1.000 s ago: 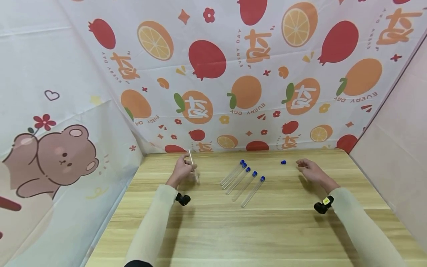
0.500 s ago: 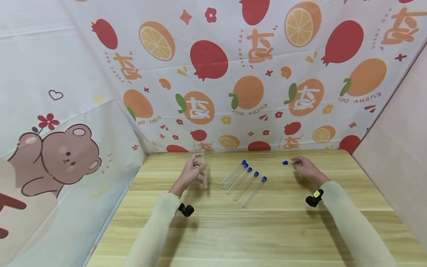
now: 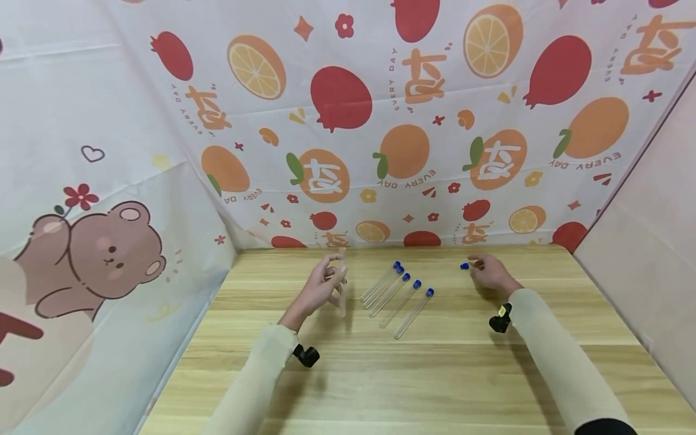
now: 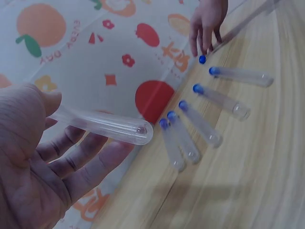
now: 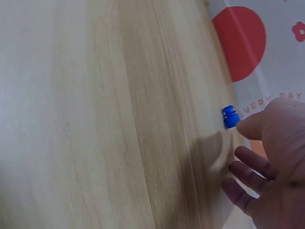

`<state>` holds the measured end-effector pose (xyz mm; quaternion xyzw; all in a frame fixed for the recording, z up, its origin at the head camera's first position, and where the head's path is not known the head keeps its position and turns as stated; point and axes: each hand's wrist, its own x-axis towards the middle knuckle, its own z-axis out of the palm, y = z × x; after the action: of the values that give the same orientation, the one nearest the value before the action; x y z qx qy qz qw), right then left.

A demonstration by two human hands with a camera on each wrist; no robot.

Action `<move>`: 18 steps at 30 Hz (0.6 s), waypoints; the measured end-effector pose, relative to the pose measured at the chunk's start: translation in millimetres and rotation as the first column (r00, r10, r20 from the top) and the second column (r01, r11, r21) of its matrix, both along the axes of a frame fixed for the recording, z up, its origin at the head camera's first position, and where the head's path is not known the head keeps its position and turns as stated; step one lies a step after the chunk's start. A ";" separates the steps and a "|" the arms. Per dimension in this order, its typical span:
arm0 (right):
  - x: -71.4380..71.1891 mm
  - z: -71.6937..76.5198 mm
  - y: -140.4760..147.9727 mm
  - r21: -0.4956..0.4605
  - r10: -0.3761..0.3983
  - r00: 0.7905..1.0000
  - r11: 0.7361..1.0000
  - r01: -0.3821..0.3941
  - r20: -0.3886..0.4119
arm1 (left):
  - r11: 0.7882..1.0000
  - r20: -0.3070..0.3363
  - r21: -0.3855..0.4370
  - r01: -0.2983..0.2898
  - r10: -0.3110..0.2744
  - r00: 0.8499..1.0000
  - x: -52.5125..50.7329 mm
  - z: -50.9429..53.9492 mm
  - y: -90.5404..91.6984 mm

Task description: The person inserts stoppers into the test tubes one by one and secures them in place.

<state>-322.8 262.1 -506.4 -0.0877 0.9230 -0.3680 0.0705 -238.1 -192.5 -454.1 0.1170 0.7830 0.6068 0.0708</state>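
Observation:
My left hand (image 3: 322, 286) holds a clear test tube (image 4: 107, 125) between thumb and fingers, raised off the table. Its rounded end shows in the left wrist view; the other end is hidden behind the thumb. A loose blue cap (image 5: 230, 117) lies on the table near the back edge. Right beside it is my right hand (image 3: 492, 273), its thumb (image 5: 251, 126) at the cap and its other fingers loosely bent. Whether the thumb touches the cap, I cannot tell. Between the hands lie several test tubes (image 3: 411, 313) with blue caps, slanted side by side.
The wooden table (image 3: 370, 380) ends at a fruit-printed cloth (image 3: 402, 199) standing close behind it. A pale cloth with a bear print (image 3: 109, 260) hangs at the left. Another pale cloth (image 3: 652, 241) borders the right side.
My left hand has moved right with the test tube, which now stands near the capped tubes. My right hand has moved left to the loose blue cap. The capped tubes lie as before.

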 end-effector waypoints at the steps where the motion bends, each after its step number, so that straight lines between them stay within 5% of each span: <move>1: -0.5 0.0 -1.3 0.008 0.004 1.000 1.000 -0.004 -0.009 | 1.000 -0.005 -0.001 0.006 -0.006 1.000 2.0 0.9 2.0; 18: -10.1 -13.9 -8.5 0.149 0.059 0.986 0.988 -0.036 -0.155 | 0.995 -0.040 0.060 0.083 -0.081 0.996 33.1 13.7 21.8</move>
<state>-332.9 253.6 -520.3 -0.1334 0.9477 -0.2897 0.0118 -205.0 -170.7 -440.4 0.1625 0.7597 0.6249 0.0772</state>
